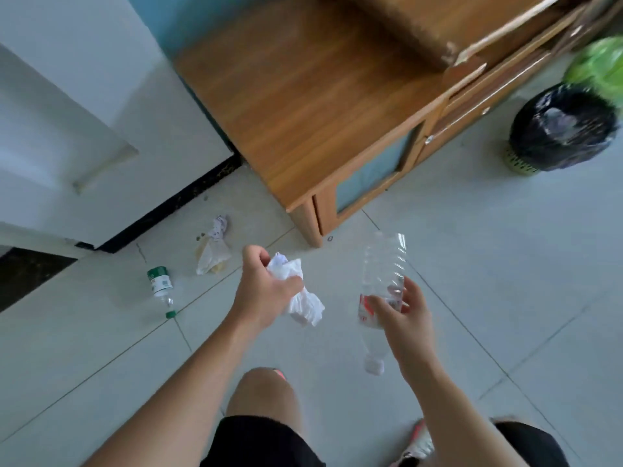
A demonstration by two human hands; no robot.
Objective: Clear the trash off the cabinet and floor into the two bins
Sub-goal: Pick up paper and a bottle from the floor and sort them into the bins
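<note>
Head view, looking down: the left hand (266,291) has its grip clenched on crumpled white paper (301,294); the right hand (403,315) grasps a clear plastic bottle (382,284), cap down. On the tiled floor (472,264) at nine o'clock lie a green-capped bottle (161,288) and wrappers (213,251). At two o'clock, beside the wooden cabinet (320,96), stand a black-lined bin (563,129) and a green-lined bin (598,64).

Both bare arms reach forward and down. The left hand (266,291) is curled into a loose fist, thumb on top, squeezing something soft. The right hand (401,311) is turned palm inward, fingers (377,303) wrapped around something held upside down. One bare knee shows below.
</note>
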